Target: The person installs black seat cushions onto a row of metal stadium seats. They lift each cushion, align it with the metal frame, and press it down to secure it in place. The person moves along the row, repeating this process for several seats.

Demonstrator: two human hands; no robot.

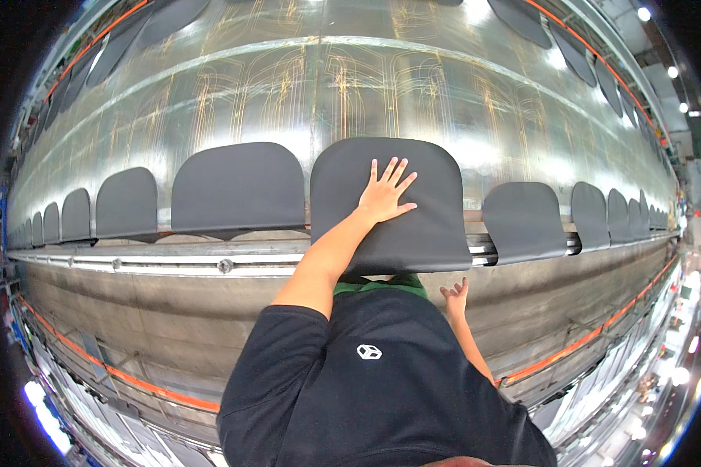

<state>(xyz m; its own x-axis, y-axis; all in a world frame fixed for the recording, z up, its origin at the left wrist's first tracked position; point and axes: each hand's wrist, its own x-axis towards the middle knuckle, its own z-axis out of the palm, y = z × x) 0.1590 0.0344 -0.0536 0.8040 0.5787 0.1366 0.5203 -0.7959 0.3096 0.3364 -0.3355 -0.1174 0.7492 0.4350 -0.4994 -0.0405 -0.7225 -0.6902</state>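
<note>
A large dark grey, round-cornered flexible panel [428,218] lies at the near edge of a shiny metal table, its lower end overhanging the edge toward my body. My left hand [385,196] rests flat on its upper middle, fingers spread, gripping nothing. Below the panel's lower right corner, my right hand [456,294] hangs beside my body, apart from the panel. Some of its fingers stretch out and stand apart, and nothing shows in it.
Similar panels line the near edge, one on the left [240,187] and a narrower one on the right [524,222]. The metal table [273,93] bears yellowish curved lines. A pale rail [171,266] runs along its front. An orange bar [152,387] is behind me.
</note>
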